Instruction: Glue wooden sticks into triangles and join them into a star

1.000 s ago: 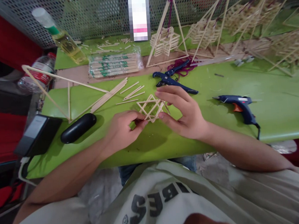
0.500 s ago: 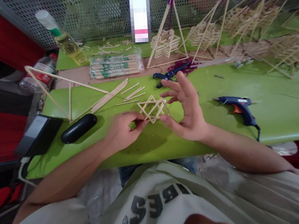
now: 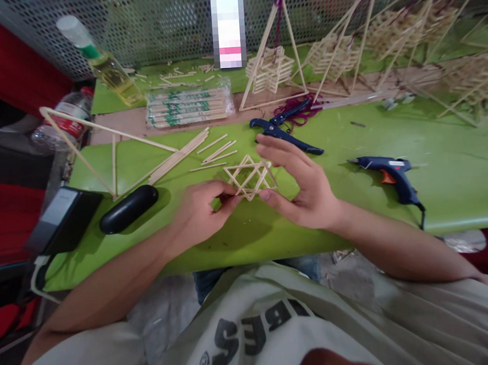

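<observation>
A small star-shaped frame of thin wooden sticks (image 3: 248,176) stands low over the green table, in front of me. My left hand (image 3: 206,207) pinches its lower left corner between thumb and fingers. On the other side, my right hand (image 3: 300,184) is open, its fingers spread around the frame's right side and its thumb close to the lower right edge; whether the thumb touches I cannot tell. Several short loose sticks (image 3: 217,152) lie just behind the frame. Beyond my right fingertips rests a dark blue cutter (image 3: 284,130).
A blue glue gun (image 3: 386,165) lies on the right. Leftward are a long-stick bundle (image 3: 180,156), a triangular stick frame (image 3: 114,163), a black case (image 3: 129,209) and a dark box (image 3: 62,218). Behind stand a bottle (image 3: 108,69), packaged sticks (image 3: 189,106) and several stick pyramids (image 3: 272,70).
My right hand's raised fingers have lowered and curved in toward the stick frame, uncovering more of the cutter. My left hand and the frame have stayed in place.
</observation>
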`<state>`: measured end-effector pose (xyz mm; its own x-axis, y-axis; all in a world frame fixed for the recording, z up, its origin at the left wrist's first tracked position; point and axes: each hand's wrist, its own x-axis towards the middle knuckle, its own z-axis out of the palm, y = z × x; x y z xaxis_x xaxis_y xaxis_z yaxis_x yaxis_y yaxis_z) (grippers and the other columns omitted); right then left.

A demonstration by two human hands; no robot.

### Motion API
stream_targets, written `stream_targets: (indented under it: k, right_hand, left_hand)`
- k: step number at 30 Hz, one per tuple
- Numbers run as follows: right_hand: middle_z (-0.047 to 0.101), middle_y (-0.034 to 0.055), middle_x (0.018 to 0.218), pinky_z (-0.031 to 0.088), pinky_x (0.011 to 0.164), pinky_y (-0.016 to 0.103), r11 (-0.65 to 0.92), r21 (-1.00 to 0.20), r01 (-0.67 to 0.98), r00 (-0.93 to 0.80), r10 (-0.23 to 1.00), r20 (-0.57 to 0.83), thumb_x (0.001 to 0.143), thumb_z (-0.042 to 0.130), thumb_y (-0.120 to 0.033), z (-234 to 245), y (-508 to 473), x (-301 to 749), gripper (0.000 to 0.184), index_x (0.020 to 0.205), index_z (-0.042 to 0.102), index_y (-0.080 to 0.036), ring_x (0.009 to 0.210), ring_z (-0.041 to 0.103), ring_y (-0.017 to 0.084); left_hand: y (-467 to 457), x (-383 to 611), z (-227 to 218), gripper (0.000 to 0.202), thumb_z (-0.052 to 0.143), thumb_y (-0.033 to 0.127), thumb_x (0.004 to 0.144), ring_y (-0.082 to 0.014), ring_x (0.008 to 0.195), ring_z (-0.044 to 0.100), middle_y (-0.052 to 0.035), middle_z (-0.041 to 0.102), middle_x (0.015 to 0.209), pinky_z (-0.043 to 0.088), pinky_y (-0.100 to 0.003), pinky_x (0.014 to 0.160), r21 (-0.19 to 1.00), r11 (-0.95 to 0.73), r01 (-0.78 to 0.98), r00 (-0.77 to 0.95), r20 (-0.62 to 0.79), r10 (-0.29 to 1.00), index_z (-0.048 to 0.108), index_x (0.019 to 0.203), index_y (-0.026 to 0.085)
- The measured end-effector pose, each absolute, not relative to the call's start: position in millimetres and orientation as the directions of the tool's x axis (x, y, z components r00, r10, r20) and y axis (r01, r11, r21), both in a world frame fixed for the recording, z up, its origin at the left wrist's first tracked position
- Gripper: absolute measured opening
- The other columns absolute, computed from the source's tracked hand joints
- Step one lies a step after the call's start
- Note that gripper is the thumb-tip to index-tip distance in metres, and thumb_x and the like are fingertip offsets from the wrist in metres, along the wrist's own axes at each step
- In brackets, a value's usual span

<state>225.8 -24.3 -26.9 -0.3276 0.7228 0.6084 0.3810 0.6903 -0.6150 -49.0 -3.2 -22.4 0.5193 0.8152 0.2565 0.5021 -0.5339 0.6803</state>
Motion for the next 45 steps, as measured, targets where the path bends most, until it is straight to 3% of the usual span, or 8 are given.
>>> stream_targets:
  k: [4, 8, 14, 17, 22, 25, 32, 45]
  right_hand:
    - [0.043, 0.0163, 0.189, 0.065, 0.122, 0.061, 0.649, -0.671, 0.358, -0.280, 0.760, 0.587, 0.103, 0.077, -0.038, -29.0, -25.7, 224.9, 0.103, 0.188, 0.019, -0.035, 0.155, 0.066, 0.040]
    - [0.044, 0.0161, 0.188, 0.065, 0.119, 0.061, 0.638, -0.688, 0.347, -0.252, 0.770, 0.586, 0.104, 0.076, -0.036, -29.4, -26.6, 223.4, 0.105, 0.188, 0.014, -0.038, 0.150, 0.069, 0.039]
    - [0.061, 0.0162, 0.175, 0.064, 0.122, 0.062, 0.672, -0.651, 0.353, -0.314, 0.741, 0.594, 0.102, 0.080, -0.038, -24.8, -25.0, 224.5, 0.073, 0.171, 0.055, -0.031, 0.156, 0.066, 0.040]
    - [0.055, 0.0186, 0.180, 0.065, 0.121, 0.062, 0.681, -0.652, 0.333, -0.306, 0.732, 0.609, 0.101, 0.080, -0.037, -23.4, -24.6, 225.5, 0.083, 0.176, 0.047, -0.029, 0.156, 0.066, 0.041]
    - [0.068, 0.0171, 0.167, 0.062, 0.125, 0.059, 0.653, -0.683, 0.327, -0.286, 0.758, 0.587, 0.101, 0.083, -0.035, -22.5, -26.3, 226.9, 0.064, 0.162, 0.064, -0.027, 0.147, 0.072, 0.038]
    - [0.075, 0.0142, 0.155, 0.068, 0.113, 0.050, 0.611, -0.726, 0.316, -0.213, 0.791, 0.574, 0.105, 0.080, -0.034, -22.5, -27.0, 225.6, 0.062, 0.164, 0.062, -0.027, 0.129, 0.079, 0.030]
    - [0.086, 0.0058, 0.102, 0.066, 0.077, 0.030, 0.383, -0.917, 0.114, -0.136, 0.920, 0.367, 0.108, 0.081, -0.045, -23.0, -25.1, 222.1, 0.029, 0.123, 0.085, -0.020, 0.087, 0.079, 0.017]
    - [0.090, 0.0044, 0.099, 0.068, 0.073, 0.032, 0.479, -0.864, 0.156, -0.082, 0.878, 0.472, 0.102, 0.090, -0.042, -24.8, -27.8, 219.5, 0.020, 0.111, 0.090, -0.024, 0.082, 0.082, 0.018]
  left_hand:
    - [-4.3, -49.5, -21.0, 0.011, 0.079, 0.031, 0.102, -0.0189, 0.084, 0.083, -0.0044, 0.089, 0.096, 0.065, -0.026, 0.072, 0.688, -0.511, 0.515, 0.506, 0.237, 0.829, 0.084, 0.100, 0.022]
    - [-5.4, -49.1, -19.5, 0.010, 0.079, 0.029, 0.101, -0.0184, 0.083, 0.082, -0.0043, 0.089, 0.097, 0.063, -0.025, 0.067, 0.698, -0.491, 0.522, 0.493, 0.223, 0.841, 0.084, 0.101, 0.021]
    - [-4.1, -48.8, -21.7, 0.010, 0.081, 0.030, 0.102, -0.0176, 0.079, 0.081, -0.0032, 0.088, 0.092, 0.064, -0.026, 0.072, 0.692, -0.528, 0.492, 0.512, 0.261, 0.818, 0.084, 0.099, 0.021]
    - [-3.8, -49.6, -22.7, 0.009, 0.080, 0.028, 0.102, -0.0178, 0.080, 0.082, -0.0038, 0.089, 0.095, 0.064, -0.026, 0.073, 0.693, -0.520, 0.499, 0.510, 0.249, 0.823, 0.083, 0.100, 0.021]
    - [-3.2, -50.6, -22.9, 0.011, 0.078, 0.031, 0.104, -0.0201, 0.082, 0.083, -0.0050, 0.089, 0.096, 0.064, -0.031, 0.076, 0.655, -0.561, 0.505, 0.541, 0.266, 0.798, 0.083, 0.099, 0.022]
    - [-3.2, -50.7, -21.2, 0.009, 0.078, 0.028, 0.105, -0.0206, 0.085, 0.084, -0.0051, 0.089, 0.097, 0.064, -0.031, 0.078, 0.654, -0.580, 0.486, 0.566, 0.271, 0.779, 0.082, 0.101, 0.022]
    - [-3.8, -49.4, -18.9, 0.008, 0.078, 0.023, 0.106, -0.0190, 0.083, 0.081, -0.0048, 0.087, 0.096, 0.061, -0.031, 0.078, 0.637, -0.640, 0.430, 0.614, 0.313, 0.724, 0.080, 0.099, 0.021]
    - [-5.1, -49.3, -21.1, 0.007, 0.078, 0.022, 0.106, -0.0190, 0.083, 0.080, -0.0041, 0.086, 0.096, 0.060, -0.031, 0.078, 0.626, -0.661, 0.414, 0.642, 0.314, 0.699, 0.078, 0.099, 0.022]
